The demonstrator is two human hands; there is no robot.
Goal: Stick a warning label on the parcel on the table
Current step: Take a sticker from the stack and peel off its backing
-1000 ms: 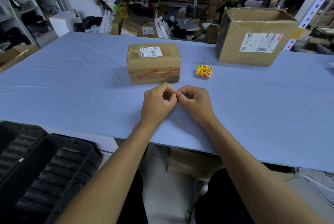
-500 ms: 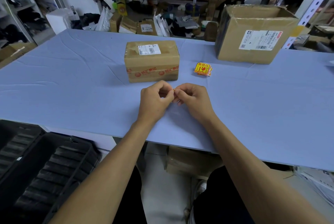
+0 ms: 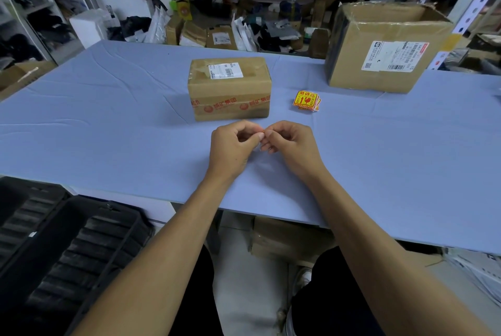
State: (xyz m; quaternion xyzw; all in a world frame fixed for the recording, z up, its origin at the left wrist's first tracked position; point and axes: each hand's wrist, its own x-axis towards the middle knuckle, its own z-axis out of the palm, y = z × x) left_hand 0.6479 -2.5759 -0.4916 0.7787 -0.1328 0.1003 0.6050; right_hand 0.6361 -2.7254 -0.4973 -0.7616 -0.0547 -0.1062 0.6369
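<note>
Overhead, shelving; below, a creased blue table [image 3: 108,129] amid warehouse clutter.

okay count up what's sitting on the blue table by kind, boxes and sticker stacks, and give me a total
Cardboard boxes: 2, the taped parcel and the bigger open box
Stacks of warning labels: 1
Total: 3

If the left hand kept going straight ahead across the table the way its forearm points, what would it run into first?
Probably the taped parcel: the left hand sits just in front of its near face, with only bare table between. Depth is hard to judge, so it might clip the parcel's right corner.
</note>
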